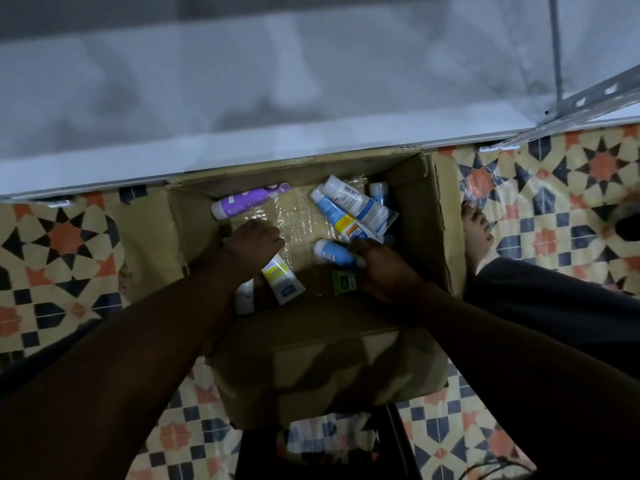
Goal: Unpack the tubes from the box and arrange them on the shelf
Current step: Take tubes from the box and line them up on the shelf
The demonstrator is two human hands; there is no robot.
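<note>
Tubes [358, 204] lay loose in box [419, 216]; left hand [254, 242] clutched white tube [284, 284], right hand [382, 268] blue tube [330, 252]; I favoured lifting straight up.

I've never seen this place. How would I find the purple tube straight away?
Look into the open cardboard box on the patterned floor. The purple tube lies in its far left corner, beside the white shelf edge. No other tube there is purple.
</note>
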